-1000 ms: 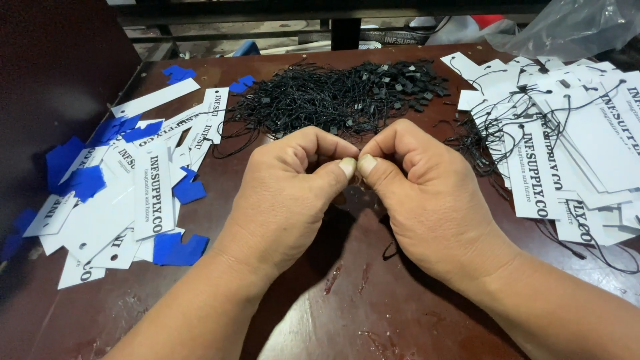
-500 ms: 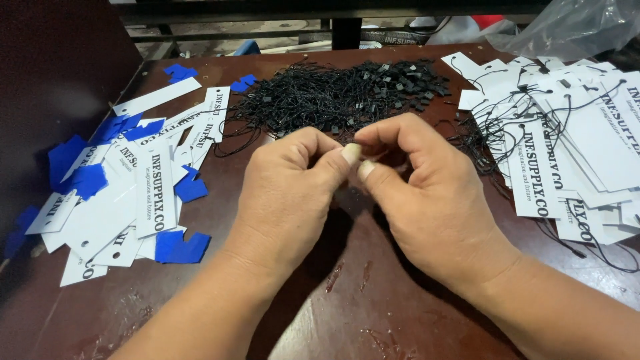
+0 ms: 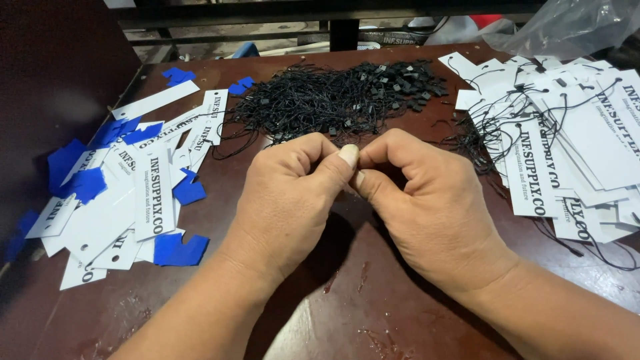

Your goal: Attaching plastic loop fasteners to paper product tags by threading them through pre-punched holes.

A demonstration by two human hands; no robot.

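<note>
Pinching what is probably one black tag string between left hand and right hand, thumbs pressed together, just at six o'clock of the black string pile, risking slipping or snagging neighbouring loops.

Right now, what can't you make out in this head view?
- Whatever the left hand and right hand pinch between them: hidden by the curled fingers, head view.
- Individual strings in the black string pile: too fine and tangled to separate.
- White tags at right: cut off by the frame edge, so their count is unclear.
- Clear plastic bag: cropped, contents unseen.
</note>
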